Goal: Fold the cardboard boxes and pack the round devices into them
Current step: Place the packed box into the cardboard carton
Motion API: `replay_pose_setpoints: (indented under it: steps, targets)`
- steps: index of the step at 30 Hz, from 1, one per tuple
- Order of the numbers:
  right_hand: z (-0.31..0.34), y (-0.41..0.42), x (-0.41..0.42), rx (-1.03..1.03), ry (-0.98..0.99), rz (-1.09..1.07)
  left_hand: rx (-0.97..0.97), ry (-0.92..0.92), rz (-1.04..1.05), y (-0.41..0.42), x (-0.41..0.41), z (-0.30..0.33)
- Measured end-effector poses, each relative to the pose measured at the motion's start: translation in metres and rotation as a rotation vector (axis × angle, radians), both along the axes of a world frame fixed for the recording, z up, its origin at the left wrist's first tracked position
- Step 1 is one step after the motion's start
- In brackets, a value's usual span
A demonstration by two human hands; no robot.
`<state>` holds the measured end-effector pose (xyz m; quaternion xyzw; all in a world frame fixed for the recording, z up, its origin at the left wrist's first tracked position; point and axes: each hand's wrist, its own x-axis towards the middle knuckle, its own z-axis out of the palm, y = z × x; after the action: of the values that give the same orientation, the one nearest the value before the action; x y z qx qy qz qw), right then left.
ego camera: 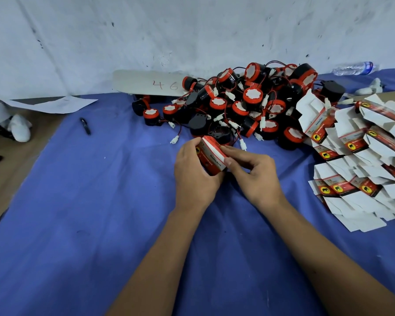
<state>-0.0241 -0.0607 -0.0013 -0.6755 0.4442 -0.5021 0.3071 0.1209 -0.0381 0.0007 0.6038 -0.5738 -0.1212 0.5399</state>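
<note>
Forearms: your two bare forearms reach in from the bottom edge over the blue cloth [78,201] that covers the desk.
Left hand: your left hand [193,176] cups the small folded box [211,156] from the left and below, its grip curled round it.
Right hand: your right hand [252,172] pinches the box's right end, thumb on the white top flap; this grip too is closed on the box.
Box: red, black and white, held just above the cloth, mid-frame, near the pile.
Round devices: a heap of black-and-red round devices [249,103] with wires and white plugs lies just beyond your hands.
Flat boxes: unfolded flat boxes [360,169] fan out at right, beside the heap.
Background: a cardboard sheet [146,83] marked "46", a black marker [85,126] at left, a plastic bottle [354,68] far right.
</note>
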Motion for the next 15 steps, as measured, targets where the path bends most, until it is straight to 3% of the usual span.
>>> replay_pose_setpoints:
  steps: [11,15]
  targets:
    - [0.001,0.005,0.013,0.114,-0.276,-0.051,-0.030,-0.165,0.072,0.000,-0.012,-0.001]
    - [0.002,0.009,0.015,0.055,-0.177,-0.007,-0.008,-0.173,0.108,0.001,-0.012,-0.004]
